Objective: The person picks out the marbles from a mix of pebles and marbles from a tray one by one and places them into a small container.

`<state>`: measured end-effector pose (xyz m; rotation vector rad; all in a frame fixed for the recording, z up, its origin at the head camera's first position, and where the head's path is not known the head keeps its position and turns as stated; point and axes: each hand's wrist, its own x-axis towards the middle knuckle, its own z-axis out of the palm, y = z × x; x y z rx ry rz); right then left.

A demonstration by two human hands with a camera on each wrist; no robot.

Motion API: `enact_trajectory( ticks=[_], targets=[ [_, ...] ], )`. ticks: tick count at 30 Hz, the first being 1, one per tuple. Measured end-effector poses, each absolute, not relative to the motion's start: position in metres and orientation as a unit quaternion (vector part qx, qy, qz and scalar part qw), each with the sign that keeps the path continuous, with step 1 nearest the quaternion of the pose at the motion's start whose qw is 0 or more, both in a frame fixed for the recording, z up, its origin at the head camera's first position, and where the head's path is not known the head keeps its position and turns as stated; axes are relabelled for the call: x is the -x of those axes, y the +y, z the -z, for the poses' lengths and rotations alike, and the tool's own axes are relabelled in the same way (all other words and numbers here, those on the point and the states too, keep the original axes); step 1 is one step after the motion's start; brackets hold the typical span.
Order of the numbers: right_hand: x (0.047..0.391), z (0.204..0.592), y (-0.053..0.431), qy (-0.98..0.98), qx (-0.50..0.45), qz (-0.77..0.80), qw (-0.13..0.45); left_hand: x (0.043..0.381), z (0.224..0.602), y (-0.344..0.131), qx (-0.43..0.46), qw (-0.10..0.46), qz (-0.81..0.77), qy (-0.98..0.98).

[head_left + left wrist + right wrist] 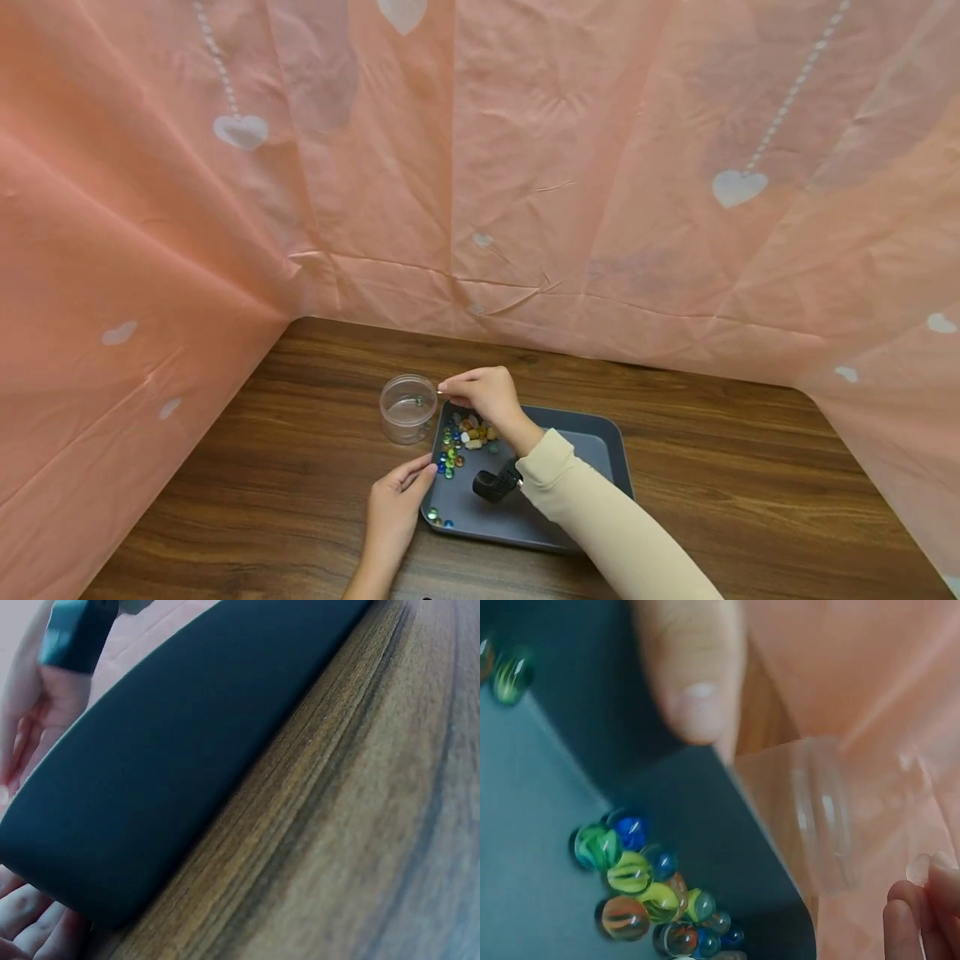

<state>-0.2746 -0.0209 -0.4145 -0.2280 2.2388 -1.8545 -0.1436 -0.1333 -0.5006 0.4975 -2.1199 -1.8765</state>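
Observation:
My right hand (487, 393) reaches over the far left corner of the dark grey tray (525, 521), pinching a small clear rounded piece (917, 868) between thumb and fingertips. Just left of those fingertips stands a clear round plastic jar (407, 421) without a lid, a greenish marble (419, 401) inside it. The left hand (396, 504) holds the tray's left wall, its thumb at the rim and its fingers on the outer side. Along that wall inside the tray lie several coloured glass marbles (630, 871). Beside them, at the far corner, is a cluster of pale and amber stone-like pieces (474, 435).
The tray rests on a dark wood-grain table (300, 467). A pink cloth (570, 208) with white hearts hangs behind and at the sides. A black wrist camera (495, 485) on the right wrist hangs over the tray. A few marbles (435, 517) lie at its near left corner.

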Motion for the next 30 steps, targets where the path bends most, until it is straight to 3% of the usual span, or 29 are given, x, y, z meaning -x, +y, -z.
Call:
enact_trajectory(
  ticks=[8, 21, 30],
  targets=[
    [0.276, 0.410, -0.045, 0.862, 0.206, 0.463, 0.005, 0.147, 0.503, -0.135, -0.170, 0.131, 0.649, -0.730],
    [0.268, 0.407, -0.062, 0.889, 0.291, 0.351, -0.040, 0.147, 0.503, -0.136, -0.164, 0.126, 0.660, -0.722],
    [0.265, 0.404, -0.061, 0.888, 0.286, 0.361, -0.010, 0.147, 0.503, -0.137, -0.164, 0.125, 0.656, -0.726]
  ],
)
